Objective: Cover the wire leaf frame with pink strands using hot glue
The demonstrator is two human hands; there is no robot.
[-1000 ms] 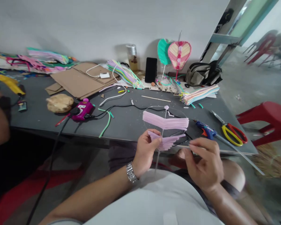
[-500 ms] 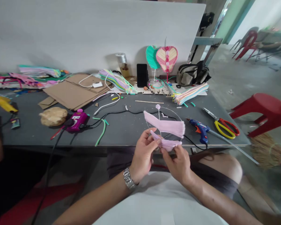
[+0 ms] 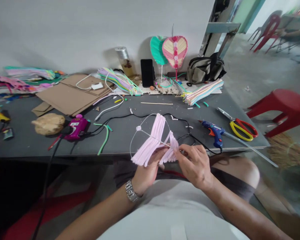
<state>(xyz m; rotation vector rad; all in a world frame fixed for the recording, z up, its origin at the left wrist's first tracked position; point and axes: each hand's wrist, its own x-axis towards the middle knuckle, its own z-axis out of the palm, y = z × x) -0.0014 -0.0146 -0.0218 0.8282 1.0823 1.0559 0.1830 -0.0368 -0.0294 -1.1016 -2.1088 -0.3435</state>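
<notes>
Wire frame with pink strips in grasp of left hand and right hand, near table edge.

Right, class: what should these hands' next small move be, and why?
Probably, have the right hand gently press the smaller bunch of pale pink, fuzzy strips together. Its fingers are at that bunch's edge, the strips lie side by side, and the left hand, partly behind the larger bunch of pale pink strips, looks well placed to steady the work.
</notes>
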